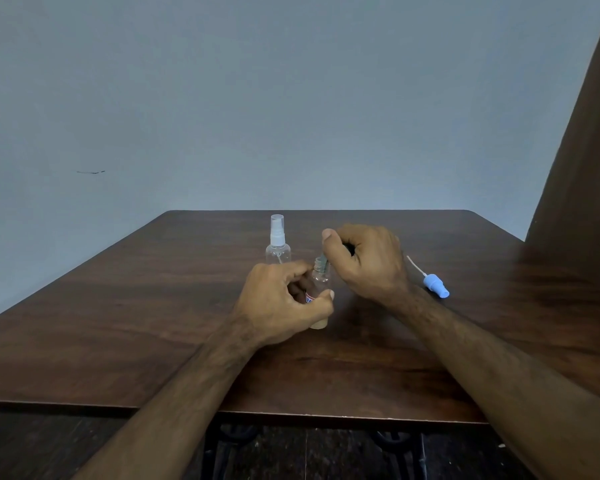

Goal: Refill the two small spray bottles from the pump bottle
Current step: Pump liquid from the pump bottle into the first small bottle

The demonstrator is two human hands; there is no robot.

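My left hand [278, 299] is closed around a small clear spray bottle [321, 278] with a red and blue label. The bottle stands upright on the table with its neck uncapped and a little yellowish liquid at its bottom. My right hand [371, 261] is fisted on a dark object, mostly hidden, which seems to be the pump bottle. Its greyish nozzle [323, 263] points down into the open neck. The blue spray head [435, 287] with its white tube lies on the table to the right. A second clear spray bottle [278, 249], with a white sprayer and clear cap, stands just behind my left hand.
The dark wooden table [118, 323] reaches a blue-grey wall at the back. A tall brown panel [586, 150] rises along the right edge. Below the near table edge are a dark floor and black metal legs.
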